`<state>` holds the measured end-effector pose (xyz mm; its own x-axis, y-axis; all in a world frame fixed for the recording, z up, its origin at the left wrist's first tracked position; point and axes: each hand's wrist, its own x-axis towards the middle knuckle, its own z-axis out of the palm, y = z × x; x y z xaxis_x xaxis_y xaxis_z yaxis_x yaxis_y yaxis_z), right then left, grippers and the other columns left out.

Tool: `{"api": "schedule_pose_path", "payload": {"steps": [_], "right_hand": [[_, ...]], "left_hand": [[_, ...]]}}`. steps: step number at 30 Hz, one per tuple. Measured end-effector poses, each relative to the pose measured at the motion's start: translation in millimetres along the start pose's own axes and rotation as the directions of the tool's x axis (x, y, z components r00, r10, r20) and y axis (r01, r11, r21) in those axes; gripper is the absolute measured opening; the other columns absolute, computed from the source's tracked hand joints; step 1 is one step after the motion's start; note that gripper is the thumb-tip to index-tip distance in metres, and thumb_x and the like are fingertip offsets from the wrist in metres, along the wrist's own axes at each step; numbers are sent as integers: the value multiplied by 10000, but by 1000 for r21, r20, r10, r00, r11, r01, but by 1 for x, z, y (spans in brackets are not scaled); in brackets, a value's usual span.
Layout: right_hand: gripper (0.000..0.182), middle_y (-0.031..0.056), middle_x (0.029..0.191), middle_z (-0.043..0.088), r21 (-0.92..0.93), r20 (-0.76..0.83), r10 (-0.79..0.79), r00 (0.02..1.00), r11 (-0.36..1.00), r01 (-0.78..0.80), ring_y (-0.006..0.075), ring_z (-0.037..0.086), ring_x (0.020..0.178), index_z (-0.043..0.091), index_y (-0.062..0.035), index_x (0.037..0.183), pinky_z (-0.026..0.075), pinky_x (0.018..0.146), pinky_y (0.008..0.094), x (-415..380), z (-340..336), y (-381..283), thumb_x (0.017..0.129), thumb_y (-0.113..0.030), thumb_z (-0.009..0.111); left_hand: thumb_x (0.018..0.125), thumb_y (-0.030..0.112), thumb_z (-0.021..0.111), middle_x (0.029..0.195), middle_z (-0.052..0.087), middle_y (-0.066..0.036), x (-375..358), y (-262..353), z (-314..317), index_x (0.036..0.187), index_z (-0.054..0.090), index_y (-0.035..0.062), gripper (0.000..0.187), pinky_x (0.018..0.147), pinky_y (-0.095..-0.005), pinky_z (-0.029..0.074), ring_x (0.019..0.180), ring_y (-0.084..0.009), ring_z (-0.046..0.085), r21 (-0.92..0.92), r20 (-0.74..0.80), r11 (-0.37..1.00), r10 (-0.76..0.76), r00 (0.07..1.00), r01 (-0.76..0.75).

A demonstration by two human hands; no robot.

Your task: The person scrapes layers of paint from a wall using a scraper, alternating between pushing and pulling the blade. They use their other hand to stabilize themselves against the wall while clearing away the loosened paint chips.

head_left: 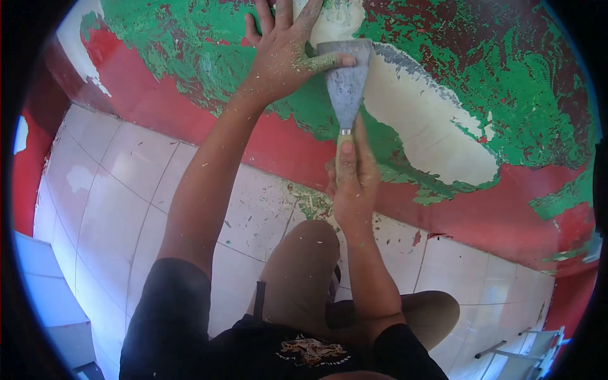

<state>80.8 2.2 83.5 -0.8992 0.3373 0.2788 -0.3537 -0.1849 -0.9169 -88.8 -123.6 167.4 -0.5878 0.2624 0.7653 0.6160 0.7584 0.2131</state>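
Note:
A wide putty knife (pixel 349 82) with a pale handle is in my right hand (pixel 356 183), fingers wrapped round the handle and thumb along it. Its blade lies against the wall (pixel 437 126), where peeling green and red paint surrounds a bared cream patch. My left hand (pixel 283 54) is spread on the wall to the left of the blade, its thumb resting on the blade's face near the broad edge. Small paint flakes cling to that hand and forearm. Part of the left fingertips runs out of view at the top.
White floor tiles (pixel 120 171) meet the wall's foot, with paint scrapings (pixel 313 204) scattered in front of my bent knee (pixel 310 244). A metal-framed object (pixel 529 358) stands at the lower right. Pale box-like shapes (pixel 54 297) are at the left edge.

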Motion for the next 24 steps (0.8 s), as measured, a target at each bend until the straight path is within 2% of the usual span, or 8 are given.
{"api": "schedule_pose_path", "payload": {"steps": [2, 3, 5, 8, 14, 19, 21, 24], "right_hand": [[429, -22, 704, 500, -120, 50, 205, 978, 973, -198, 51, 433, 541, 630, -35, 1281, 360, 468, 222, 0, -3, 11, 1099, -408, 518], [429, -22, 704, 500, -116, 44, 203, 978, 974, -197, 51, 433, 541, 630, -35, 1281, 360, 468, 222, 3, -4, 17, 1099, -408, 518], [441, 10, 736, 520, -175, 92, 105, 990, 981, -88, 56, 448, 550, 581, -64, 1056, 363, 460, 220, 14, -4, 26, 1100, -489, 471], [429, 6, 785, 514, -167, 90, 232, 969, 962, -215, 56, 480, 617, 542, -72, 1009, 391, 487, 216, 24, 2, 26, 1104, -483, 465], [395, -17, 807, 471, 107, 14, 107, 994, 988, -108, 54, 485, 659, 503, -85, 936, 386, 476, 219, 24, 36, 55, 1101, -445, 500], [392, -15, 816, 471, 150, 38, 137, 990, 978, -141, 56, 484, 654, 498, -87, 925, 382, 474, 221, 39, 37, 58, 1098, -439, 514], [389, -15, 817, 471, 141, 42, 126, 991, 981, -130, 57, 487, 656, 500, -88, 925, 381, 473, 221, 42, 39, 51, 1097, -436, 518], [389, -31, 727, 462, 189, 39, 165, 985, 967, -170, 44, 438, 595, 484, -93, 905, 372, 492, 222, 39, 43, 41, 1093, -429, 539]], "left_hand": [[697, 887, 687, 1718, -175, -215, 0, 0, 3, 1682, 170, 292, 1261, 1156, -760, 15, 1549, -513, -183, 56, -5, 998, 9, 1000, -9], [668, 905, 692, 1717, -166, -229, -1, 1, 3, 1682, 171, 283, 1299, 1151, -767, 29, 1547, -529, -165, 106, -13, 994, 6, 1000, -4], [664, 906, 693, 1716, -163, -233, -1, 2, 4, 1683, 169, 277, 1307, 1146, -775, 36, 1544, -544, -151, 117, -19, 993, 14, 1000, -12], [660, 906, 695, 1715, -155, -242, -1, 0, 5, 1683, 169, 269, 1315, 1140, -784, 42, 1540, -563, -133, 114, -32, 993, 26, 999, -22], [677, 890, 700, 1715, -150, -243, -3, -1, 0, 1682, 182, 266, 1292, 1152, -770, 29, 1543, -559, -124, 78, -29, 996, 52, 998, -49], [700, 872, 704, 1722, -153, -221, -3, -2, 6, 1676, 215, 277, 1243, 1166, -751, 11, 1549, -542, -133, 70, -39, 997, 29, 999, -26], [715, 866, 699, 1728, -148, -201, -1, 2, 8, 1671, 235, 295, 1207, 1171, -744, 3, 1553, -524, -149, 63, -63, 997, -43, 997, 47], [721, 859, 702, 1730, -155, -184, -1, 8, 3, 1671, 227, 315, 1193, 1169, -747, -6, 1557, -506, -161, 29, -32, 994, -101, 994, 102]]}}
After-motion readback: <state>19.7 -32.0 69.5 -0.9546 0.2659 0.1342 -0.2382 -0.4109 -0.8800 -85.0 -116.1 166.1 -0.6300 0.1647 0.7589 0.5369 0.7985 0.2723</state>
